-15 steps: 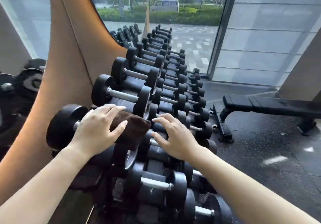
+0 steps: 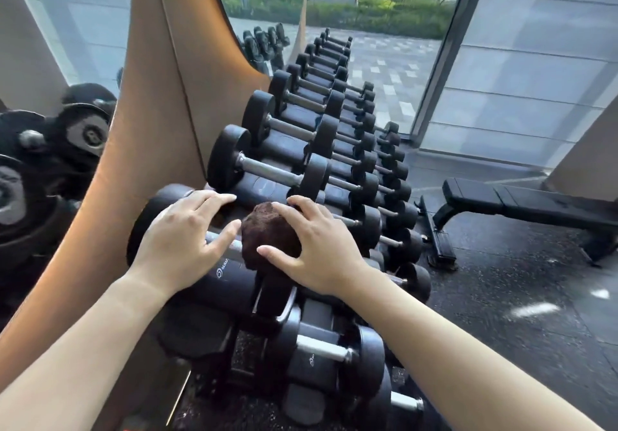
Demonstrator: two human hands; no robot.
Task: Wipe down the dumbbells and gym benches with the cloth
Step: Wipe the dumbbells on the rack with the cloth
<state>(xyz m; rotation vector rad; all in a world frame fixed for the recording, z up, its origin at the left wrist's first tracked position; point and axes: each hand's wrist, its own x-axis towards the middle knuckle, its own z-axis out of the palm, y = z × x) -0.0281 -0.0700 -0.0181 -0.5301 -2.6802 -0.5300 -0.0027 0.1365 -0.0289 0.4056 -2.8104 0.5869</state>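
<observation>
Left hand (image 2: pixel 180 240) - fingers spread, holding nothing - rests on the nearest dumbbell (image 2: pixel 147 211), probably to steady it. 1 bunched brown cloth (image 2: pixel 267 233) sits on its handle, gripped by the right hand (image 2: pixel 317 250) for wiping. 1 bench (image 2: pixel 521 206) stands at right - the racked row is too long to count.

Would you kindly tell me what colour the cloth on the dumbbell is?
The cloth is dark brown; the head view shows it best.

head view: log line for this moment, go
cloth: bunched on nearest dumbbell | right hand: grips cloth | left hand: open, over dumbbell | bench: on floor, apart
</observation>
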